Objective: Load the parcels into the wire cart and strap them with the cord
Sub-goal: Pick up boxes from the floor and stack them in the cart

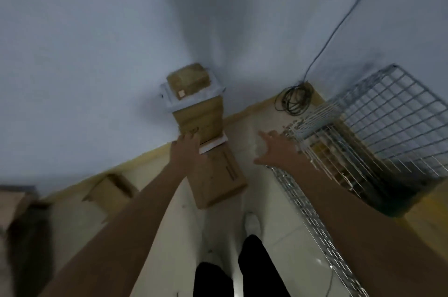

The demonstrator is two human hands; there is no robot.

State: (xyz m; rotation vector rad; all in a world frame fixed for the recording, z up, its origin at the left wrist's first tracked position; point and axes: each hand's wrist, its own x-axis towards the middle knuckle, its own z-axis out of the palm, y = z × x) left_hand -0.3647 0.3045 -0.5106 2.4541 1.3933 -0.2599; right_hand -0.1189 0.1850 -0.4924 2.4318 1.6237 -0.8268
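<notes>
Our left hand [185,151] lies flat with straight fingers against the left side of the tall stack of brown cardboard parcels [208,131], touching it near its middle; we judge it is there to steady the leaning pile. Our right hand [275,150] is spread wide open in the air, holding nothing, between the stack and the silver wire cart [378,122], apart from both; it looks ready to close on the stack's other side.

The stack stands on the pale tiled floor [266,236] against the grey wall [97,42]. A flat white parcel [213,146] is sandwiched partway up, another white one [191,100] sits near the top under a small brown box [189,78]. A lone open cardboard box [109,190] rests on the floor to the left.

The cart waits just to the right, and some brown goods seem to be inside, though blur hides what. A dark coiled cord [293,99] lies on the floor beyond the cart, untouched, so strapping comes later.
</notes>
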